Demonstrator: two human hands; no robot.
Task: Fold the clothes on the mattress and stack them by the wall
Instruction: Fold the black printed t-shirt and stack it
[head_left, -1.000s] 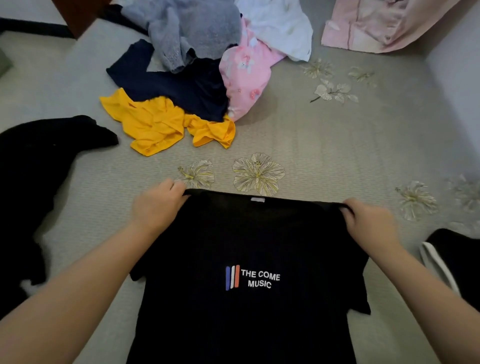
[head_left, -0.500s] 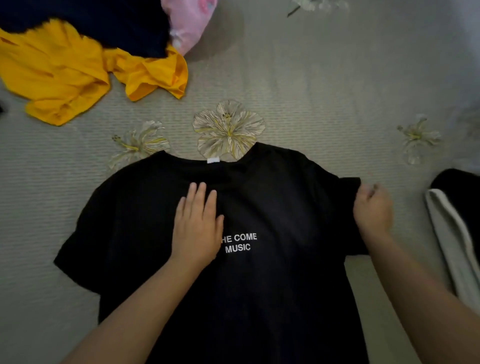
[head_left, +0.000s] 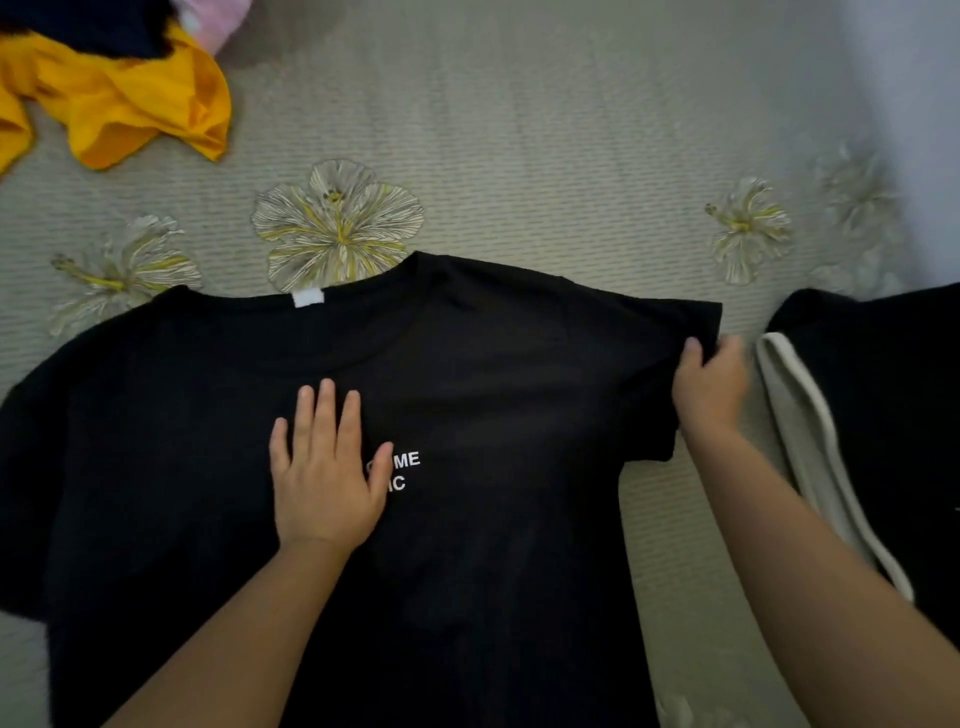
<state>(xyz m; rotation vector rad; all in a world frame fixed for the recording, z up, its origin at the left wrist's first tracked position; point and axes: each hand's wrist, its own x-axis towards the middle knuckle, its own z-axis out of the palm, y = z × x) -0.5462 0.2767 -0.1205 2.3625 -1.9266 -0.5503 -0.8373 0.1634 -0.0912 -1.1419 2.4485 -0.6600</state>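
Note:
A black T-shirt (head_left: 493, 395) with white lettering lies spread face up on the grey flowered mattress (head_left: 545, 156). My left hand (head_left: 324, 467) presses flat on its chest, fingers straight, covering part of the print. My right hand (head_left: 709, 387) pinches the edge of the shirt's right sleeve, which is slightly lifted. A white label shows at the collar.
A yellow garment (head_left: 130, 104) lies crumpled at the top left, with dark and pink cloth behind it. A black garment with white side stripes (head_left: 857, 415) lies at the right. The pale wall (head_left: 924, 104) runs along the right edge.
Both hands first held the shirt by its shoulders, then laid it down. My left hand went flat onto the chest; my right hand took the right sleeve and drew it outward.

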